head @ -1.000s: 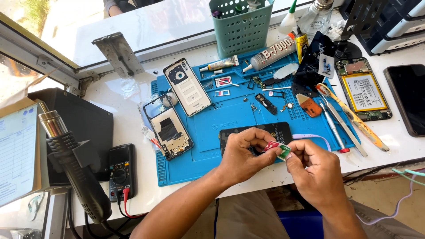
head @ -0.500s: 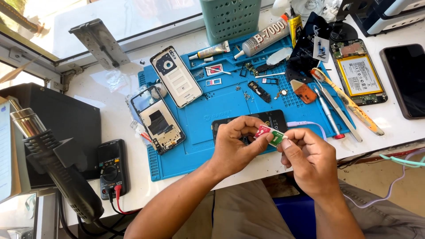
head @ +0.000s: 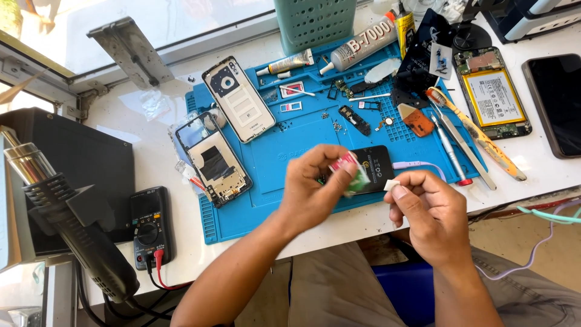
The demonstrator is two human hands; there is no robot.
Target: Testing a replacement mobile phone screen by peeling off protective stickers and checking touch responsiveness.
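Pink and green plastic shows between the thumb and fingers of the left hand (head: 315,188): a small packet (head: 351,172), pinched shut at its near end, held above the blue repair mat (head: 290,145) and just over a dark phone (head: 378,166) lying there. The right hand (head: 430,212) sits just beside it, thumb and forefinger closed on a tiny white piece (head: 390,184) that looks freshly parted from the packet, though I cannot tell whether it is a tab or a scrap of wrapper.

By my reading, the packet is being opened. Carrying on would call for the left pinch to hold steady while the right either drops the white bit or reaches back to the torn edge, a fine two-finger pull with little room to slip.

From the left grip, the packet's long axis runs outward and slightly away from the body, its free end slanting toward the right hand and the phone. It is blurred, so its exact shape is unclear.
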